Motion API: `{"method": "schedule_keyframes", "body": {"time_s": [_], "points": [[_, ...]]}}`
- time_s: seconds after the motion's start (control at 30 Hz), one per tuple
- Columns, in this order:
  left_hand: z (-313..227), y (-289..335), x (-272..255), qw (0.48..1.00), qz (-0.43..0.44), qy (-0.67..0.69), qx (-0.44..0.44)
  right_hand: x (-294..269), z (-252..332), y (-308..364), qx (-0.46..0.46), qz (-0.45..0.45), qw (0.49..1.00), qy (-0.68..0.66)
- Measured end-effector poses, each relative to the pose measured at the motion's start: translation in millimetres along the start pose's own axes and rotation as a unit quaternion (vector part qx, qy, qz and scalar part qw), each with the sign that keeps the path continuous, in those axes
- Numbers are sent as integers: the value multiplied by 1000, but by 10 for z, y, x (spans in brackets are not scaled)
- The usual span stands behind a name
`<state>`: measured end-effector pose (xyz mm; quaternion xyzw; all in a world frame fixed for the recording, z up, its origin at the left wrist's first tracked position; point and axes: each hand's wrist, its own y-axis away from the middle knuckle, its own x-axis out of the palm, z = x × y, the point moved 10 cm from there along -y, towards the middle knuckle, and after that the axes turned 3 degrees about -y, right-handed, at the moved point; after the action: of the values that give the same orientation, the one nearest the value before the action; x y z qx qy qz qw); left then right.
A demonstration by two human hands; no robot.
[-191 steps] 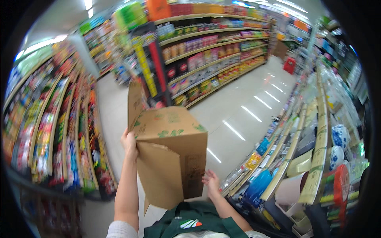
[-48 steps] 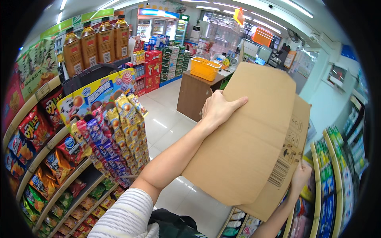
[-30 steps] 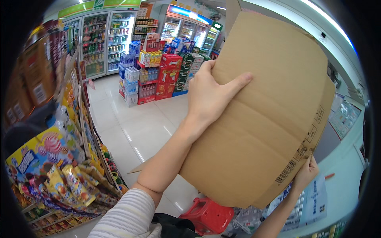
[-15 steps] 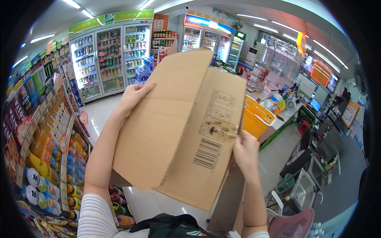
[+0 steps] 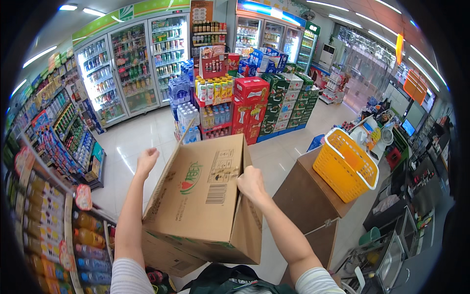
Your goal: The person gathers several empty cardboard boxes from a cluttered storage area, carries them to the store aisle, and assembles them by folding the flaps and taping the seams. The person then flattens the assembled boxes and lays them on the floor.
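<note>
A brown cardboard box [image 5: 196, 196] tilts in front of my body, its side printed with a green and red design, small icons and a barcode. My right hand [image 5: 250, 182] is closed on its upper right edge. A flap stands up along the far left side of the box. Just left of that flap, apart from the cardboard, my left hand [image 5: 148, 159] hangs with its fingers curled in and nothing visible in them. Below the box, more brown cardboard [image 5: 171, 255] shows, partly hidden.
To the right, a yellow basket [image 5: 345, 164] rests on a brown wooden counter [image 5: 306, 196]. Stacked drink cartons [image 5: 252, 98] stand ahead, with glass-door fridges [image 5: 129, 73] behind. Shelves of bottles [image 5: 90, 240] run close along my left. A sink [image 5: 391, 255] lies at the lower right.
The large flap has swung away, uncovering the printed side. My left hand has let go of the cardboard. My right hand has moved left with the box, and the view has shifted.
</note>
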<state>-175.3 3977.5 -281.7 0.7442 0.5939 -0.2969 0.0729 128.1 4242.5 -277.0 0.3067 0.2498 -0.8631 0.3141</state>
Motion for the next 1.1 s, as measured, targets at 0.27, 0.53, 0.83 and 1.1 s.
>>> {"method": "schedule_keyframes", "body": {"time_s": [0.27, 0.53, 0.83, 1.1], "points": [[-1612, 872, 1466, 939, 229, -54, 252, 993, -41, -1181, 44, 53, 997, 24], [-1139, -30, 2859, 937, 162, -236, 201, 1317, -521, -2145, 66, 60, 995, -41], [-1014, -1140, 3774, 938, 135, -252, 193, 1019, -1069, -2672, -14, 407, 873, -269], [-1314, -1793, 3971, 905, 122, -344, 216, 1937, -1181, -1147, -69, 667, 739, -65]]}}
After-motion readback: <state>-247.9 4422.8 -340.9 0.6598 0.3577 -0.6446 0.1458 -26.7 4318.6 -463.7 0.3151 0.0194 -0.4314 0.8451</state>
